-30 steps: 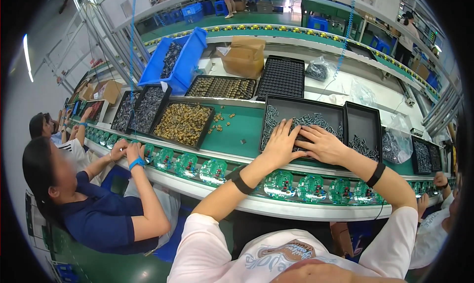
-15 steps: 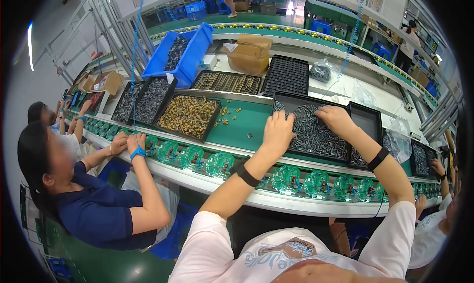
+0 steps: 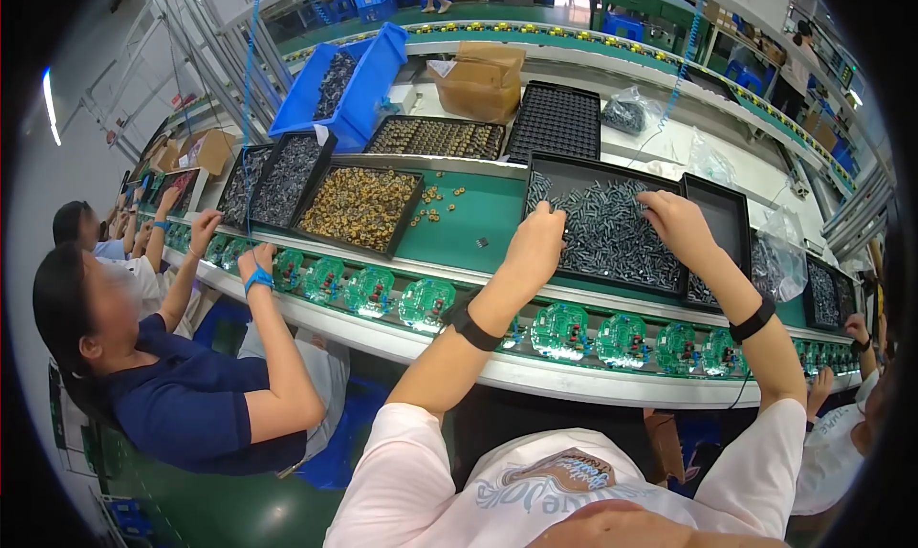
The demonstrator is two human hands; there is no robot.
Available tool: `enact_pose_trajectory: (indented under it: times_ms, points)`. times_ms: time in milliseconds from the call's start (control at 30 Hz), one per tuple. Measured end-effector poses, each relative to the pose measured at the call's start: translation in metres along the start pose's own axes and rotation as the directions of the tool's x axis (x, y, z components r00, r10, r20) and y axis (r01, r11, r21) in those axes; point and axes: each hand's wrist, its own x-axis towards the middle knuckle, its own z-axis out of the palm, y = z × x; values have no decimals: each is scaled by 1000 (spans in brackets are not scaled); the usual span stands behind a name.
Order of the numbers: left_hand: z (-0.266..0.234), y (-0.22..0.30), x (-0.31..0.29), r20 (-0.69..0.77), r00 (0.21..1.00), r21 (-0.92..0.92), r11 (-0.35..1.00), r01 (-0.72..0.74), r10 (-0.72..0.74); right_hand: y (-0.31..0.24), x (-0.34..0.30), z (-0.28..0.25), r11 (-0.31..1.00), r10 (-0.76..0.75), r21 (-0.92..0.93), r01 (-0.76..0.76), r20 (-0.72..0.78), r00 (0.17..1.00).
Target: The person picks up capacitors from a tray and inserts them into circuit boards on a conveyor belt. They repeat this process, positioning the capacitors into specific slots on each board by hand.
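Note:
A black tray (image 3: pixel 601 168) heaped with small dark cylindrical parts (image 3: pixel 617 232), which look like capacitors, lies in front of me. My left hand (image 3: pixel 535 245) is at its left edge, fingers curled together; what they hold, if anything, is hidden. Over the tray's right side, my right hand (image 3: pixel 677 223) has thumb and fingers drawn together at the parts. I cannot make out what is in that pinch. Below my hands runs a row of round green circuit boards (image 3: pixel 559 330) carrying small components.
Left of my tray stands a tray of brass-coloured parts (image 3: pixel 356 208), with several similar loose pieces (image 3: pixel 435 207) beside it. A small dark part (image 3: pixel 482 242) lies on the green surface. Behind are a blue bin (image 3: pixel 378 84) and a cardboard box (image 3: pixel 475 84). A co-worker (image 3: pixel 206 385) sits at left.
My right hand has shifted right across the tray. My left hand's fingers have curled in more at the left edge. The co-worker's one hand has risen off the boards.

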Motion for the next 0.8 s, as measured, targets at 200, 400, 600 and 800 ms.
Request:
enact_pose_trajectory:
  times_ms: [200,400,600,800]
  points:
    - [8,1,0,-35,999,52,998,-31,33,-5,-19,-9,994,77,76,-79,27,997]
    - [16,-1,1,-77,992,77,992,-96,102,-39,-33,-22,820,363,434,-373,110,925]
    - [19,9,1,-85,988,98,988,-123,132,-42,-50,-20,380,378,686,-621,498,781]
    - [18,1,4,-62,991,178,978,-110,123,-58,-50,-21,142,276,778,-612,563,779]
